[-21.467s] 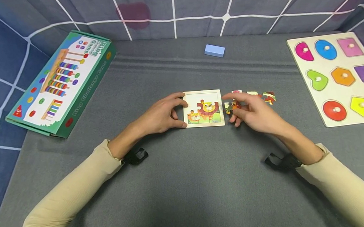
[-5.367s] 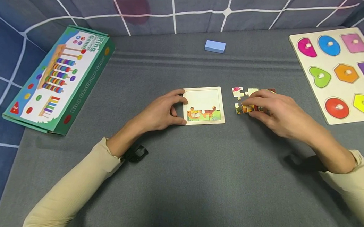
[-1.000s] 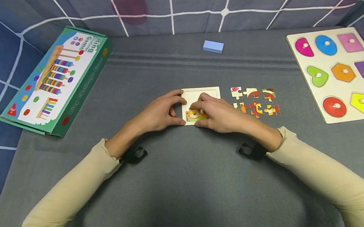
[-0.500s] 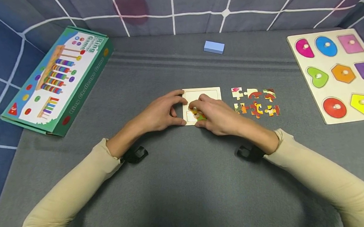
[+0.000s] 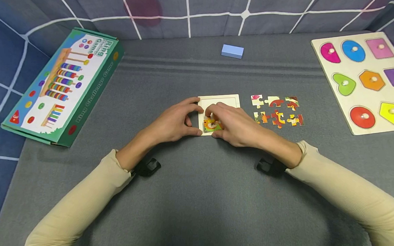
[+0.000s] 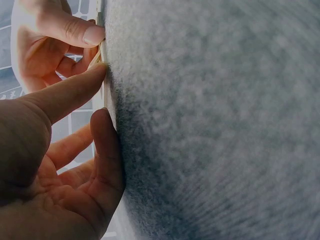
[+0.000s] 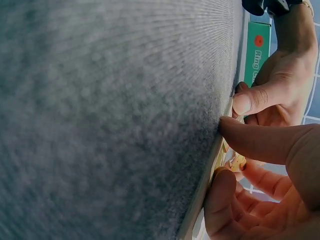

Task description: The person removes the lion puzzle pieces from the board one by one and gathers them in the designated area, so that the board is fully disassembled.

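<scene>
In the head view a pale wooden puzzle tray (image 5: 231,100) lies on the grey cloth. My left hand (image 5: 171,122) holds its left side, thumb at the near corner and index finger at the far one. My right hand (image 5: 236,124) is over the tray's near part, fingers bent down onto a jigsaw piece (image 5: 210,125) with an orange animal face. In the right wrist view this piece (image 7: 237,163) stands tilted at the fingertips, pinched. The right hand hides the tray's near right part. Several loose jigsaw pieces (image 5: 277,118) lie in two rows right of the tray.
A green ring game box (image 5: 66,86) lies at the left. A blue block (image 5: 232,51) sits near the back cloth wall (image 5: 164,27). On the right is a peg puzzle board (image 5: 357,87) with coloured knobbed shapes.
Compared with the oldest frame, fewer pieces are in the tray and more lie on the right. Within the last second the right hand has tipped the animal-face piece; the left hand stays in place.
</scene>
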`<action>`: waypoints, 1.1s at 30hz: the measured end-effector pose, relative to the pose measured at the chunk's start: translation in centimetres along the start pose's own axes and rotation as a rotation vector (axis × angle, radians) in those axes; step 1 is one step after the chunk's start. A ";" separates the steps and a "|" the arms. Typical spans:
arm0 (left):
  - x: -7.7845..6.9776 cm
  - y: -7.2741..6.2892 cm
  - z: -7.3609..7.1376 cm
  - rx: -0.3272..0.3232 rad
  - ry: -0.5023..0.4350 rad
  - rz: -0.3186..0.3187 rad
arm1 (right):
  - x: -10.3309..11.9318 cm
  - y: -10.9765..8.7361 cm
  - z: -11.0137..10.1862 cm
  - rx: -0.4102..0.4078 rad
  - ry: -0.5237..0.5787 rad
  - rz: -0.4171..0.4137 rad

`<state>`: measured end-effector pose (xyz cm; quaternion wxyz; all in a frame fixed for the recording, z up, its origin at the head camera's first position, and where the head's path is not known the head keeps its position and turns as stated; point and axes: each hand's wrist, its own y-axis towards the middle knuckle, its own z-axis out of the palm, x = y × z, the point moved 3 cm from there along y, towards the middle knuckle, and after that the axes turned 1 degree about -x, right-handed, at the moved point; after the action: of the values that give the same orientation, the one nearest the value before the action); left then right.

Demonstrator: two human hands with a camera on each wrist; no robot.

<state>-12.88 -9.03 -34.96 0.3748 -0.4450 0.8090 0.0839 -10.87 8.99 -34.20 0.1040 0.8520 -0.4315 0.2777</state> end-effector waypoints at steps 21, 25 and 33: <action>0.1 0.0 0.0 -0.005 -0.014 0.013 | 0.6 0.1 0.3 -0.040 0.038 -0.034; 0.1 0.0 0.0 -0.006 -0.020 0.018 | 0.6 0.1 0.3 -0.050 0.035 -0.035; 0.1 0.0 0.0 -0.007 -0.015 0.016 | 0.4 -0.1 0.3 -0.074 0.057 -0.050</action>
<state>-12.91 -9.08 -35.01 0.3787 -0.4391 0.8094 0.0929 -10.50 8.61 -34.22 0.1546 0.8499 -0.4168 0.2828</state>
